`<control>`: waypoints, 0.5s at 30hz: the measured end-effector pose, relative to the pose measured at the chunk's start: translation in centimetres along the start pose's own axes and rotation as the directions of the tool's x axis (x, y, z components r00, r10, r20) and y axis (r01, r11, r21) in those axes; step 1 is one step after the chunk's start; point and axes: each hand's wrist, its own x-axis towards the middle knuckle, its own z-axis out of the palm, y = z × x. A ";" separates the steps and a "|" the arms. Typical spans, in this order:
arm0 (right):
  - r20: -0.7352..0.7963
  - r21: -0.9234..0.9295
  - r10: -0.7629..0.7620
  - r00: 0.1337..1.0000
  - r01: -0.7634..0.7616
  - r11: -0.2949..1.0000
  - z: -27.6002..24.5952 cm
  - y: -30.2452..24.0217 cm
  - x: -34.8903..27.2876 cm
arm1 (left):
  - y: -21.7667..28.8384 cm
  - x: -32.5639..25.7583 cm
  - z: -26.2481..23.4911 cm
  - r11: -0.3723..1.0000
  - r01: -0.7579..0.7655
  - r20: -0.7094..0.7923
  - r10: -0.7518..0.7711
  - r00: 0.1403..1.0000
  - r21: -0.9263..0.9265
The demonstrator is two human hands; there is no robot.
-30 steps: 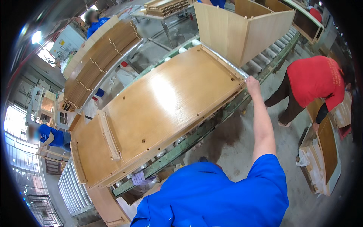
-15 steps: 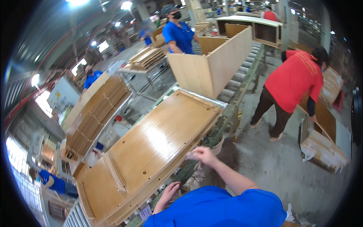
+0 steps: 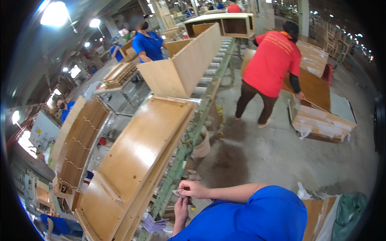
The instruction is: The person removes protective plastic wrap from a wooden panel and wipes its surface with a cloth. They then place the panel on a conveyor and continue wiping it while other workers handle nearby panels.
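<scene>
While the green-railed conveyor [image 3: 185,146] bears the wooden panel [image 3: 130,146], untouched now, your right hand [image 3: 194,189] has left its far corner and your left hand [image 3: 181,209] meets it; left grip I cannot tell, right fingers clamped on a small pale scrap [image 3: 177,193].

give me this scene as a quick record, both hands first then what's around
right hand: pinching a small pale scrap
left hand: just below the right, fingers up near the scrap; contact unclear
panel: wooden, on the conveyor, left of both hands
box: open, beyond the panel
red-shirted worker: reaching to a brown board
</scene>
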 end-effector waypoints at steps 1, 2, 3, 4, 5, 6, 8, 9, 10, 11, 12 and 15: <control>0.012 0.013 -0.026 1.000 0.026 1.000 0.3 -0.2 -0.7 | -0.1 -0.7 0.5 1.000 -0.022 -0.020 0.022 1.000 0.006; 0.059 0.178 0.138 0.989 -0.147 0.973 0.0 -0.4 -1.6 | -0.2 -1.5 1.1 0.998 -0.011 -0.081 0.017 0.997 0.069; 0.090 0.296 0.198 0.976 -0.216 0.931 -0.1 -1.1 -2.3 | -0.9 -2.0 1.6 0.999 -0.011 -0.129 0.007 0.992 -0.033; 0.142 0.361 0.249 0.958 -0.285 0.888 -0.8 -1.2 -2.8 | -0.8 -2.2 2.2 0.991 -0.105 -0.150 0.117 0.982 0.086; 0.193 0.423 0.293 0.936 -0.349 0.836 -1.6 -1.3 -3.6 | -0.7 -2.2 2.9 0.959 -0.197 -0.152 0.230 0.961 0.203; 0.216 0.468 0.329 0.919 -0.394 0.791 -2.1 -1.6 -4.3 | -0.3 -2.3 2.9 0.871 -0.230 -0.095 0.298 0.950 0.434; 0.178 0.540 0.351 0.919 -0.390 0.746 -3.8 -2.3 -6.1 | 1.2 -1.9 4.9 0.745 -0.357 0.034 0.411 0.911 0.564; 0.162 0.573 0.357 0.920 -0.382 0.725 -4.7 -2.8 -6.9 | 1.8 -1.7 5.9 0.665 -0.423 0.103 0.465 0.880 0.616; 0.082 0.578 0.386 0.919 -0.360 0.732 -5.5 -3.4 -7.8 | 1.4 -1.1 6.7 0.620 -0.442 0.136 0.477 0.868 0.649; 0.028 0.546 0.346 0.938 -0.304 0.780 -6.5 -4.0 -8.4 | 1.1 -0.5 7.6 0.749 -0.394 0.135 0.384 0.913 0.532; -0.029 0.506 0.306 0.952 -0.250 0.825 -7.8 -4.2 -9.1 | 0.9 0.1 8.9 0.857 -0.323 0.153 0.285 0.946 0.401; -0.238 0.398 0.201 0.950 -0.094 0.913 -12.3 -5.0 -11.8 | 3.3 1.7 13.9 0.954 -0.227 0.347 0.149 0.926 0.196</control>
